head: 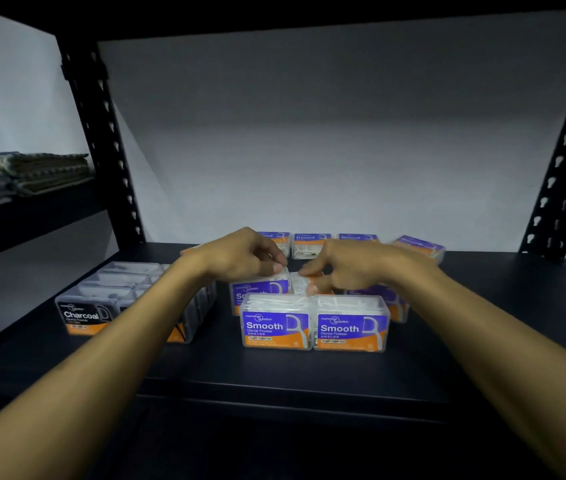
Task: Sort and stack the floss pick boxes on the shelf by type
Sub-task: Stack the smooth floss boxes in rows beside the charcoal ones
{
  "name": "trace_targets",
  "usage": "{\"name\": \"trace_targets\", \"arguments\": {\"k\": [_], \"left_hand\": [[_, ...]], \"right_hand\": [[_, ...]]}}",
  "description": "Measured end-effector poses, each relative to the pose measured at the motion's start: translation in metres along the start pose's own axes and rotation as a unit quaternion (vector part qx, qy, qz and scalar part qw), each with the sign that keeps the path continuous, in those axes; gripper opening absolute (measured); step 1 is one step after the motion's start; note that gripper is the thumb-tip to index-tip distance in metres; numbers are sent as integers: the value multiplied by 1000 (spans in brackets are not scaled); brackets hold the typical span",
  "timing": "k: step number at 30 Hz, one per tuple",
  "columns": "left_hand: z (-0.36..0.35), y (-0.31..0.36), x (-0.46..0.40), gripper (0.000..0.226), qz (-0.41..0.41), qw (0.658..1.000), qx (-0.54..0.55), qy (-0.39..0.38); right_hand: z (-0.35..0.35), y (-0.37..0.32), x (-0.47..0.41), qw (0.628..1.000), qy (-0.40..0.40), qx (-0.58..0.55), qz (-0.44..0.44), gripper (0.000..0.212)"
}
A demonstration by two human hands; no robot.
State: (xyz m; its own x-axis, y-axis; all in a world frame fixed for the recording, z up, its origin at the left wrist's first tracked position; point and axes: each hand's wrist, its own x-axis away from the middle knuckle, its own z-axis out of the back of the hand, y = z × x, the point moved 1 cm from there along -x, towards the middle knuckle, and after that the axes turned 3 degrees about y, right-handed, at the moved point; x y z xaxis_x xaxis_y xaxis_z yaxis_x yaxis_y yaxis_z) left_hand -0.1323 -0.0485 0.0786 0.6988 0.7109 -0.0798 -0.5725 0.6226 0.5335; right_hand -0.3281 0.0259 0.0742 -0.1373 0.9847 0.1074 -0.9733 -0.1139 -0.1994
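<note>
Counting boxes on the dark shelf (309, 379): two Smooth boxes (276, 323) are standing side by side and touching at the front; behind them a second row is showing one more Smooth label at the left (259, 289) and a part-hidden purple box at the right (383, 296). Three Round boxes (311, 242) are lining up along the back wall, with one tilted Smooth box (421, 247) at the far right of that row. A Charcoal group (101, 299) is sitting at the left — black label, several clear lids in rows behind it, exact count hard to tell.

Each box is a clear, rounded-corner plastic tub, white picks packed inside, purple label with an orange band below; the Charcoal label is black over orange.

Left hand (245, 256) is curling its fingers down onto the top of the second-row Smooth box, fingertips gripping its lid edge. Right hand (343, 268) is pinching a small clear box (300, 282) between thumb and fingers, just beside the left hand — both hovering directly behind the front pair.

Shelf uprights (112, 150) are black perforated metal. Folded towels (28, 173) are stacking on a neighbouring shelf at the left.
</note>
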Motion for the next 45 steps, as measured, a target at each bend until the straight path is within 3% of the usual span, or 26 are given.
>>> {"name": "trace_targets", "arguments": {"k": [4,8,19,25,28,31,36,42,45], "left_hand": [[-1,-1,-2,21,-5,1000,6,-5],[-2,-3,-2,23,1,1000,22,-14],[-5,-3,-2,21,1,1000,15,-4],[-4,0,1,27,-13,999,-42,2],[7,-8,6,29,-26,999,5,18],[13,-17,8,30,-19,999,8,-26],[7,-19,5,30,13,997,55,-55],[-2,-7,13,30,10,995,79,-62],[-4,-6,19,32,17,993,102,-63]], "right_hand": [[7,10,-25,999,-33,7,-11,45],[10,25,-46,999,-14,-4,-35,42],[4,55,-74,987,101,-96,-76,43],[16,54,-16,970,221,-105,-14,30],[13,62,38,973,199,-119,-12,26],[-3,67,72,975,167,-140,-37,27],[-16,53,67,974,185,-125,-24,28],[-35,45,60,940,200,-277,-6,25],[-32,41,59,944,185,-274,-21,25]]}}
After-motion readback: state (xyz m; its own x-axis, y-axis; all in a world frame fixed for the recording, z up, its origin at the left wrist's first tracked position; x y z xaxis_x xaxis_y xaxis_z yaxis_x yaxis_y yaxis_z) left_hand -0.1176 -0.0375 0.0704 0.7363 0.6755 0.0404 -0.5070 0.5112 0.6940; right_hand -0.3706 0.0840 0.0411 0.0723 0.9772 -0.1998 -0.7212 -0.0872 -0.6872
